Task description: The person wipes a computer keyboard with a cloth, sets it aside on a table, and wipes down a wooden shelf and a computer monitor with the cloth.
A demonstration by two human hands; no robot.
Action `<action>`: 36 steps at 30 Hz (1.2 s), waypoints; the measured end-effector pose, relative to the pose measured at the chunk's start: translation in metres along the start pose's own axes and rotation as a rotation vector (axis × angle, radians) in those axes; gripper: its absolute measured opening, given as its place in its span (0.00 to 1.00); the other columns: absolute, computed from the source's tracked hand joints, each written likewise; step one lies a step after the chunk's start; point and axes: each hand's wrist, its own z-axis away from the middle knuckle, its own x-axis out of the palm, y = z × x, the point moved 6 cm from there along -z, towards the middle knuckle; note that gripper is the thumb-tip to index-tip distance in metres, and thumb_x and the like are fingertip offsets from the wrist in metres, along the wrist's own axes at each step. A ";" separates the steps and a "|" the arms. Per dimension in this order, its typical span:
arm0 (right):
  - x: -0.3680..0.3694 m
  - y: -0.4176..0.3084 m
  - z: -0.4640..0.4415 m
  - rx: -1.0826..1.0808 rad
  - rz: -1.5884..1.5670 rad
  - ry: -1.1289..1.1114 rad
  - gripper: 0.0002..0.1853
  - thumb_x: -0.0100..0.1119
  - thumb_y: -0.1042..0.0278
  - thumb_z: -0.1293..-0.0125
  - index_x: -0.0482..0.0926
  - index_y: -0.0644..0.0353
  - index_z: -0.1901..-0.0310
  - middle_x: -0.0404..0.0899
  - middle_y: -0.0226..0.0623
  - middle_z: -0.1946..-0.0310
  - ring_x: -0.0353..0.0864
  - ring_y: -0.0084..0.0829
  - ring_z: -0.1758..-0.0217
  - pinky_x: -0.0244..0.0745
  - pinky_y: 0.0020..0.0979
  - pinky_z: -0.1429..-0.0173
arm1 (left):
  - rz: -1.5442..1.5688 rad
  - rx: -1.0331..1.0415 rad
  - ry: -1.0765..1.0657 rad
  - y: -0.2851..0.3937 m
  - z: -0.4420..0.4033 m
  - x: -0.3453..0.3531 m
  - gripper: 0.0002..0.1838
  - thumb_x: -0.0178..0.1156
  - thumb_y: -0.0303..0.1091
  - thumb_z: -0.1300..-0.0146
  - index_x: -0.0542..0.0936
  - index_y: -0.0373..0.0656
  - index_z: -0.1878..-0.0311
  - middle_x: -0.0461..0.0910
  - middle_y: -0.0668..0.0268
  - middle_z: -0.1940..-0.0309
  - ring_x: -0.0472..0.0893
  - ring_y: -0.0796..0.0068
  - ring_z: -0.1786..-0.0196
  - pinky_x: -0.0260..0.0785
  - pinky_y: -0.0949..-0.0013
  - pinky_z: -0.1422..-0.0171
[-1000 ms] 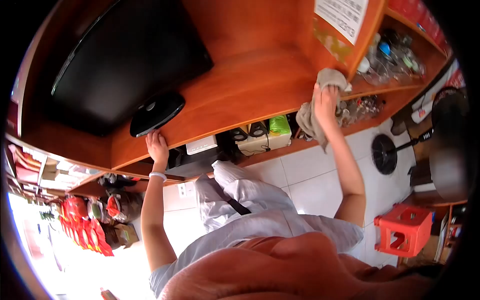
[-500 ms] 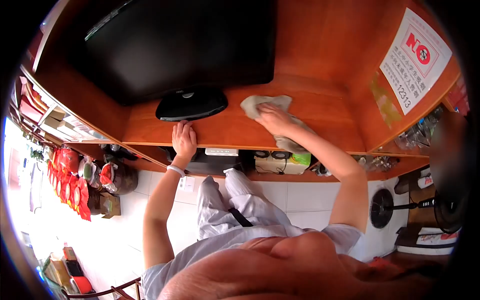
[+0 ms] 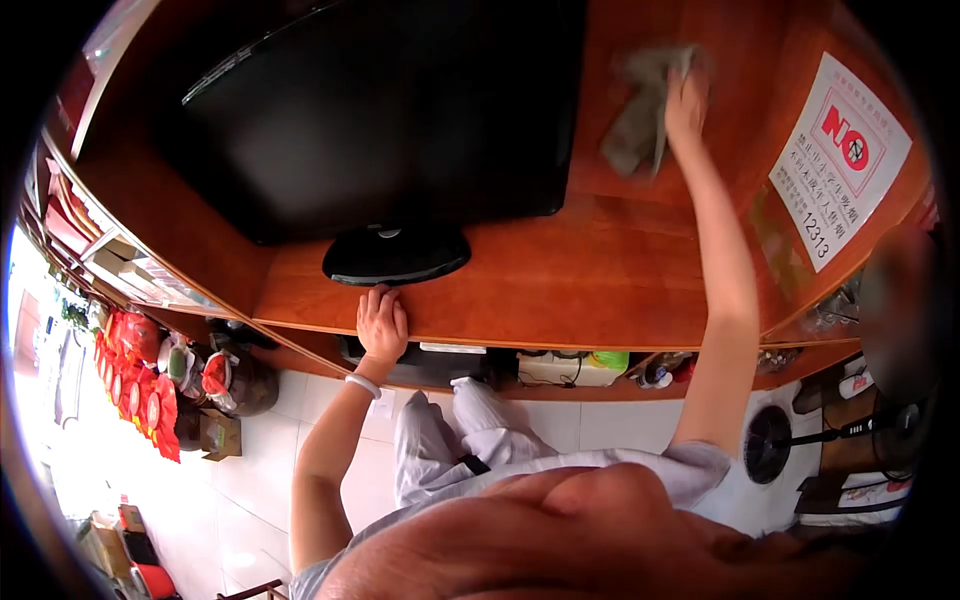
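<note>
My right hand (image 3: 686,108) is closed on a grey-green cloth (image 3: 636,125), which lies against the back panel of the wooden cabinet, right of the black monitor (image 3: 390,120). The cloth is slightly blurred and hangs down to the left of the fingers. My left hand (image 3: 382,322) rests on the front edge of the shelf (image 3: 560,290), just below the monitor's oval stand (image 3: 396,256). Its fingers lie flat on the wood and it holds nothing.
A printed sign (image 3: 838,160) is stuck on the cabinet's right side wall. Below the shelf are a white box (image 3: 565,370) and a bright green item (image 3: 609,359). A fan (image 3: 768,443) stands at the right. Red packets (image 3: 135,390) hang at the left.
My right hand has moved the cloth from the right end of the shelf leftward along the surface, then up onto the back panel. My left hand stays at the shelf edge; the view has shifted.
</note>
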 end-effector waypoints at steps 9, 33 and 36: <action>0.082 -0.039 0.052 -0.511 0.812 -0.349 0.17 0.45 0.66 0.39 0.71 0.53 0.48 0.67 0.41 0.45 0.60 0.43 0.38 0.48 0.52 0.35 | 0.004 -0.024 -0.038 0.001 -0.002 0.000 0.11 0.49 0.28 0.48 0.76 0.39 0.61 0.72 0.61 0.61 0.71 0.59 0.60 0.64 0.62 0.54; 0.138 -0.122 -0.082 -0.624 0.708 -0.153 0.25 0.36 0.56 0.36 0.59 0.53 0.38 0.56 0.38 0.37 0.55 0.40 0.35 0.46 0.45 0.34 | 0.013 -0.033 0.011 0.010 -0.004 -0.014 0.10 0.51 0.28 0.51 0.76 0.37 0.64 0.73 0.59 0.62 0.71 0.59 0.59 0.65 0.64 0.51; 0.146 -0.105 -0.024 -0.671 0.669 -0.278 0.23 0.36 0.57 0.37 0.62 0.54 0.41 0.60 0.39 0.39 0.58 0.39 0.37 0.49 0.42 0.36 | -0.002 -0.040 -0.007 0.008 -0.003 -0.015 0.10 0.51 0.28 0.50 0.77 0.37 0.64 0.73 0.59 0.62 0.71 0.59 0.59 0.65 0.64 0.51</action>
